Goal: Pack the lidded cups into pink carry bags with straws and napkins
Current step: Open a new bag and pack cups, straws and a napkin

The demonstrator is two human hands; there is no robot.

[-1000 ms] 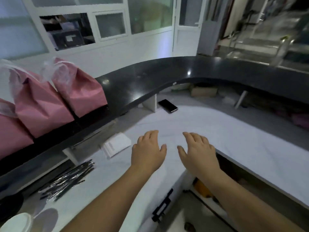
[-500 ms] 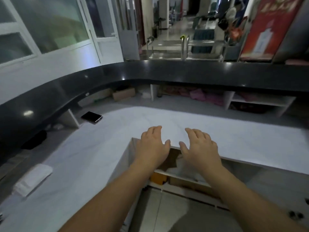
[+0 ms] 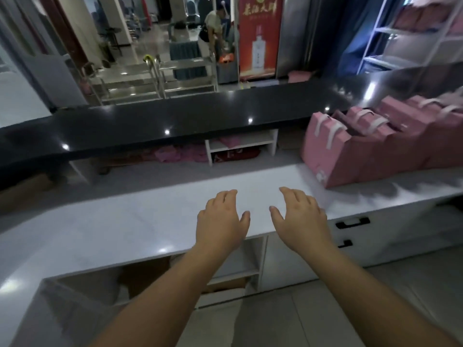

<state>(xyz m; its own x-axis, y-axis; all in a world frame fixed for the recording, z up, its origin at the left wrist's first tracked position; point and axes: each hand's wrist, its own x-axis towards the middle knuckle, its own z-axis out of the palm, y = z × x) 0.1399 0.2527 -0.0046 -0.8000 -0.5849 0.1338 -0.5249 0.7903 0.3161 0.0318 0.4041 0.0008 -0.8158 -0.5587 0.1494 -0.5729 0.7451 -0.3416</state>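
My left hand (image 3: 221,220) and my right hand (image 3: 300,219) hover side by side, palms down, over the front edge of the white counter (image 3: 125,226). Both hold nothing and their fingers are spread. A row of several pink carry bags (image 3: 370,144) with white handles stands on the counter at the right, a good way beyond my right hand. No cups, straws or napkins are in sight.
A raised black ledge (image 3: 175,121) runs along the back of the counter. Open shelves (image 3: 240,146) sit under it. Drawers with black handles (image 3: 352,222) are below the counter on the right. A person (image 3: 213,28) stands far back in the hall.
The view has swung to the right along the counter. The filled bags, straws and phone on the left are gone from sight, and the row of pink bags has come in at the right.
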